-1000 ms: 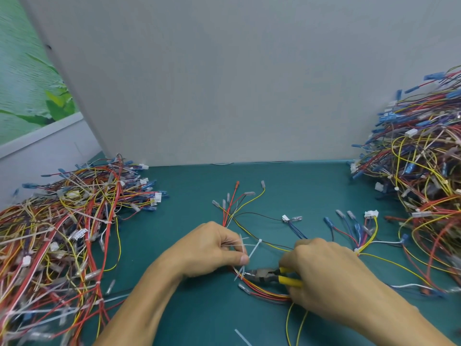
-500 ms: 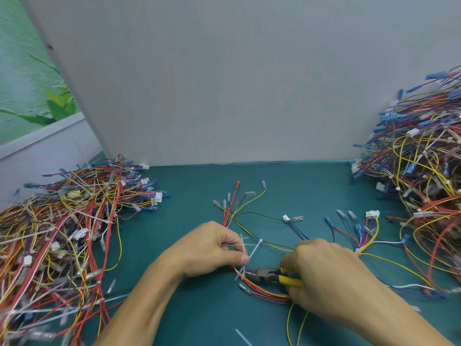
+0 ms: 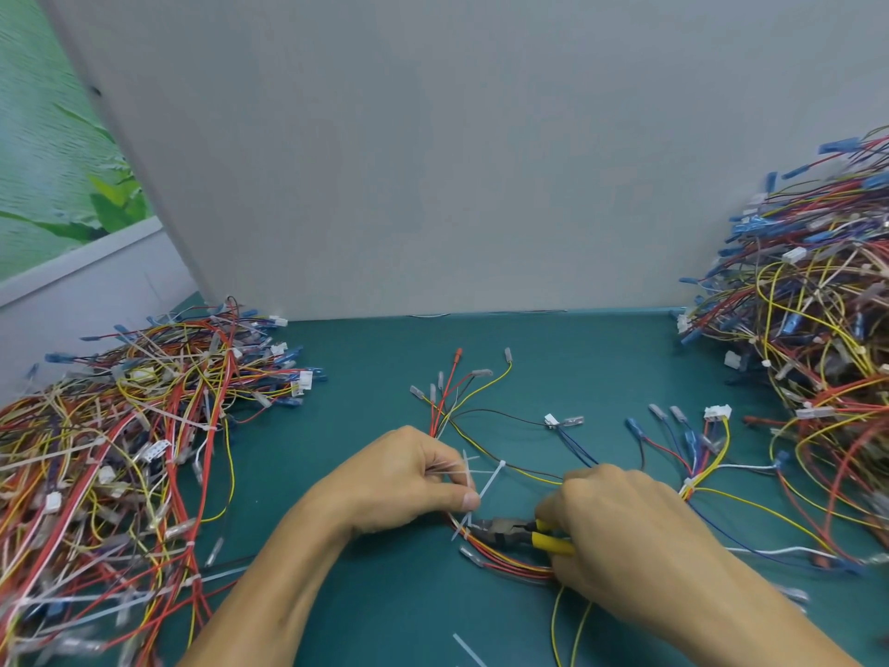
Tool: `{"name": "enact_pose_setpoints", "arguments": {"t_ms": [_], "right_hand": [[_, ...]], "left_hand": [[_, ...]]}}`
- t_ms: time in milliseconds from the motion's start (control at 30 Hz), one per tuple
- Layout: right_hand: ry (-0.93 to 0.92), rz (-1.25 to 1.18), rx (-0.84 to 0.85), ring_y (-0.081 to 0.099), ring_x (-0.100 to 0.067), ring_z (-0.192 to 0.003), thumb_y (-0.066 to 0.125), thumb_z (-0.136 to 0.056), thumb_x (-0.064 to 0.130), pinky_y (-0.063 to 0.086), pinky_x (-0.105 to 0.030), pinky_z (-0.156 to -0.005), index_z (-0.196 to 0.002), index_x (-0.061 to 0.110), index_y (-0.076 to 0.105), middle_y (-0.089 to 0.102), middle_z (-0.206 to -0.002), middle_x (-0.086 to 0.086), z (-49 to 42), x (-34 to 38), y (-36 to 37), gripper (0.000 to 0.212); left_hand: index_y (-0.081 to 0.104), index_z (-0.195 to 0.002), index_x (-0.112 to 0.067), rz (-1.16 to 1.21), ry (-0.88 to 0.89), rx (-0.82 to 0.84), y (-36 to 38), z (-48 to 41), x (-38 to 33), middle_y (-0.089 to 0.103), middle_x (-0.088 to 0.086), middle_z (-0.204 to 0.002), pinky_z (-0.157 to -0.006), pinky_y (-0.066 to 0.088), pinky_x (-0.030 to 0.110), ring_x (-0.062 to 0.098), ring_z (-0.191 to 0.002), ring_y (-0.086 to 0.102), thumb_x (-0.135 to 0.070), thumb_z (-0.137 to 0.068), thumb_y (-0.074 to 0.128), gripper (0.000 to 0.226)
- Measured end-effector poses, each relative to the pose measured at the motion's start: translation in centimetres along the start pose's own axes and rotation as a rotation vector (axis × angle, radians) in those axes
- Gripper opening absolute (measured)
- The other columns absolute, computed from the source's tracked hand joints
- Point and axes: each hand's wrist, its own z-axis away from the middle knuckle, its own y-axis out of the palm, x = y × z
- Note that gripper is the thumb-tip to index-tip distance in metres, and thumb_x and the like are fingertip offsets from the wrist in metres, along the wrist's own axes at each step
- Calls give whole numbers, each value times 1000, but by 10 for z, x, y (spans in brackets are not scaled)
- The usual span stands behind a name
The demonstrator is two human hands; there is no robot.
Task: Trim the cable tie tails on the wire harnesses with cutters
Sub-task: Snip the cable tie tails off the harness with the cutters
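Left hand (image 3: 404, 479) has its grip curled tight, the thumb laid flat across the fingertips, pinching a few white cable tie tails (image 3: 488, 488) that poke out at its 3 o'clock side. Right hand (image 3: 620, 536) has its grip wrapped round the yellow handles of the cutters (image 3: 505, 531). The handles sit close together and the jaws look nearly shut, right at the low end of one tail.

The cutters lie almost flat along the 9-to-3 line, nose at 9 o'clock toward the left thumb, handles running off to 3 and dipping a bit toward me. The wire harness (image 3: 510, 565) sits mid-table between the two hands. Its red and yellow bundle passes under the cutters, and the loose ends fan out toward 12 and 2 o'clock with little terminals on them.

The table (image 3: 365, 406) is topped in teal. There's a big tangled pile of harnesses (image 3: 120, 450) at 9 o'clock and a taller heap (image 3: 818, 329) at 3 o'clock. One snipped tail (image 3: 467, 651) lies at 6 o'clock. A plain white board (image 3: 433, 161) stands along the back edge at 12, with a green leafy print (image 3: 43, 175) showing past it at 10.
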Motion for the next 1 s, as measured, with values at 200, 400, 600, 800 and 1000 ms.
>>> {"name": "enact_pose_setpoints", "arguments": {"t_ms": [200,400,600,800,1000], "right_hand": [[-12,38,1,50,-32,-82,48,-85,27,31,-32,-61,-92,22,53,50,-92,-5,1,1,0,10],[-28,37,22,56,-30,-89,48,-85,24,31,-32,-62,-85,25,47,58,-100,-3,1,1,0,1],[-21,36,31,51,-32,-83,49,-85,22,31,-33,-62,-84,25,46,57,-100,-4,0,2,2,4],[-24,18,7,49,-34,-82,48,-87,24,31,-33,-62,-87,24,46,49,-90,-4,2,1,2,1],[-122,-183,-67,49,-25,-91,46,-89,44,33,-33,-66,-93,27,46,46,-98,7,1,6,7,18]], "left_hand": [[71,-78,-19,4,-5,5,0,0,0,50,-9,-56,-61,32,29,9,-55,38,-33,-80,72,14],[71,-78,-19,8,-8,19,0,0,0,53,-2,-61,-63,33,30,12,-58,39,-35,-78,71,17],[71,-77,-18,33,-14,19,1,-2,2,59,2,-67,-64,36,30,12,-61,43,-40,-73,68,23],[67,-70,-16,212,4,-62,-4,2,6,49,-4,-58,-55,33,21,9,-53,39,-29,-76,69,14],[43,-69,-15,897,-171,-435,-13,-6,10,34,1,-58,-43,19,22,13,-48,25,-7,-93,39,26]]}}
